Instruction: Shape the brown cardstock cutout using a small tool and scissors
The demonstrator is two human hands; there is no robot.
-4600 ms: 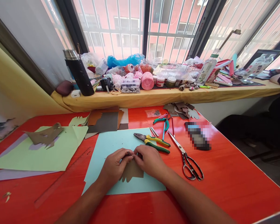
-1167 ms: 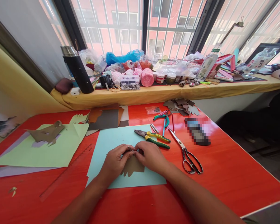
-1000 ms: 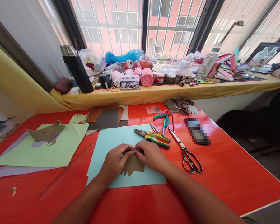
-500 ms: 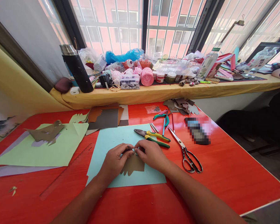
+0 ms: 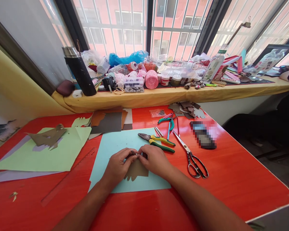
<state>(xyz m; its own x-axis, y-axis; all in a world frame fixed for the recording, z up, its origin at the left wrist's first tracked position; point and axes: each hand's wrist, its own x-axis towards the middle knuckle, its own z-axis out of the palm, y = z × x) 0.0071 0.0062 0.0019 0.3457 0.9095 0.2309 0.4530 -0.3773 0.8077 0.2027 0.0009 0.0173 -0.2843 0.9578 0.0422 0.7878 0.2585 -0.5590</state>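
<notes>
My left hand (image 5: 120, 163) and my right hand (image 5: 155, 157) meet above a light blue sheet of paper (image 5: 112, 139). The fingertips of both are pinched together and almost touch. Something small and dark shows at my left fingers, too small to name. Whatever the right fingers hold is hidden. Just below the hands lies an olive-brown cut piece (image 5: 139, 170), leather-like, with a scalloped lower edge. Beyond my right hand are yellow-and-green pliers (image 5: 156, 139), jaws pointing left. To the right rest large scissors (image 5: 191, 155) with black handles.
Green paper (image 5: 69, 154) with a brown offcut (image 5: 50, 136) lies left, near a clear ruler (image 5: 67, 176). Dark and tan sheets (image 5: 108, 122), teal-handled pliers (image 5: 167, 120), scraps (image 5: 188, 109) and a blurred dark object (image 5: 204, 136) lie around. A crowded windowsill (image 5: 125, 99) runs behind.
My right fingertips have shifted slightly left, closer to the left ones. The left hand is almost still, and the tools and sheets have stayed in place.
</notes>
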